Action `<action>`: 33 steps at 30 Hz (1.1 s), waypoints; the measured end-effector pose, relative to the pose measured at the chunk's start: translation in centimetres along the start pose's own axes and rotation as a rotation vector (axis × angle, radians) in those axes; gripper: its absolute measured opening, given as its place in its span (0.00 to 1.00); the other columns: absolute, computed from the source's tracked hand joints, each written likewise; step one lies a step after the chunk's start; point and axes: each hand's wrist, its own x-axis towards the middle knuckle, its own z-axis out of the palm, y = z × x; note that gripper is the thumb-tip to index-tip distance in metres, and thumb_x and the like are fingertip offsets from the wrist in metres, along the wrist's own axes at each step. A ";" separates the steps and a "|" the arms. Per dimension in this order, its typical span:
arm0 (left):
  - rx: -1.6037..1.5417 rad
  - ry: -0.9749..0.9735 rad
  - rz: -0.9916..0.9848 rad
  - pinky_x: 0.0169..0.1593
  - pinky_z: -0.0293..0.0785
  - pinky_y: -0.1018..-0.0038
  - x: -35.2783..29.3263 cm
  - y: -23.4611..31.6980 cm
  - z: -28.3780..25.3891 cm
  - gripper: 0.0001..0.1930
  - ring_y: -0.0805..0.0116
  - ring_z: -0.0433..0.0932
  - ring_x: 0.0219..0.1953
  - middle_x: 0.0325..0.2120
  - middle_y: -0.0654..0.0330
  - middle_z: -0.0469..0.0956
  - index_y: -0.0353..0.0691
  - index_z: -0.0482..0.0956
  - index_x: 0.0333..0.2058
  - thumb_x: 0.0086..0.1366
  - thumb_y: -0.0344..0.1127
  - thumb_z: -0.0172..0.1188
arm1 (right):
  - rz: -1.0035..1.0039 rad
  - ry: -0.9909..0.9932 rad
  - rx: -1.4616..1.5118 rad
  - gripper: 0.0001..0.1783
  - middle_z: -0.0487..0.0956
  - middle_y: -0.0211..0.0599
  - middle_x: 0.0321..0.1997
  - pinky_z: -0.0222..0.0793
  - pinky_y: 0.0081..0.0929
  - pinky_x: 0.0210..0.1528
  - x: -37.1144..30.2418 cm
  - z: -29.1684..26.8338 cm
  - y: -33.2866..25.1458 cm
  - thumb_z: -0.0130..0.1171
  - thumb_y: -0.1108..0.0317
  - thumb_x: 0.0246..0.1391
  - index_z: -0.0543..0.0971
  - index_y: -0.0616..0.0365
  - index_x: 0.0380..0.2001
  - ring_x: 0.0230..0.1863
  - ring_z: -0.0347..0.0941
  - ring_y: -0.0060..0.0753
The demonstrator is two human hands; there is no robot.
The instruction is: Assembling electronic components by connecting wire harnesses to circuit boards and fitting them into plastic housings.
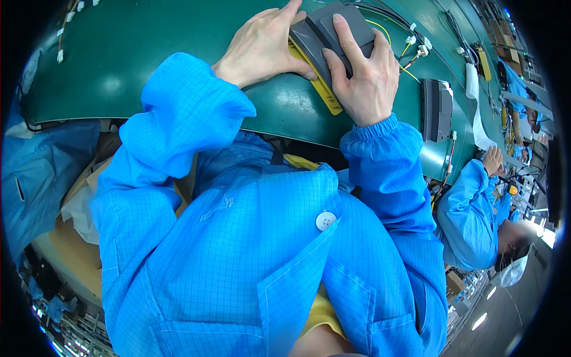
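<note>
Both my hands are on a dark grey plastic housing (309,37) with a yellow part (324,89) along its near left edge, at the far side of the green table. My left hand (264,47) grips the left edge, thumb against the yellow part and fingers reaching over the far corner. From the right, my right hand (366,77) lies over the housing, its fingers bent across the top face. Thin cables with white connectors (423,46) lie just beyond my right hand; a yellow wire runs close to it.
A second dark grey housing (437,110) lies to the right on the green table (143,65). White paper strip (474,89) hangs over farther right. Another cable with connectors (60,55) lies at the far left. A co-worker in a blue sleeve (464,196) sits at the right.
</note>
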 end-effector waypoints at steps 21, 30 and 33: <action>0.189 0.028 0.489 0.55 0.60 0.59 8.7 2.4 1.7 0.25 0.43 0.64 0.52 0.46 0.42 0.70 0.30 0.69 0.45 0.65 0.50 0.45 | 0.141 -0.200 0.135 0.48 0.70 0.53 0.45 0.62 0.40 0.47 1.0 -1.2 -1.0 0.60 0.46 0.44 0.57 0.71 0.58 0.46 0.67 0.51; 0.251 -0.139 0.227 0.65 0.45 0.59 7.7 2.1 3.1 0.43 0.45 0.52 0.63 0.59 0.39 0.57 0.25 0.55 0.58 0.63 0.65 0.36 | 0.136 -0.239 0.437 0.48 0.62 0.61 0.57 0.57 0.39 0.58 1.7 -1.6 -0.1 0.60 0.51 0.43 0.53 0.73 0.59 0.56 0.60 0.56; 0.209 -0.264 0.139 0.65 0.45 0.60 8.5 2.6 2.3 0.44 0.45 0.52 0.63 0.59 0.39 0.56 0.26 0.54 0.59 0.63 0.67 0.34 | 0.078 -0.121 0.446 0.47 0.64 0.59 0.55 0.60 0.38 0.56 1.2 -0.1 1.0 0.61 0.51 0.43 0.54 0.73 0.58 0.55 0.62 0.56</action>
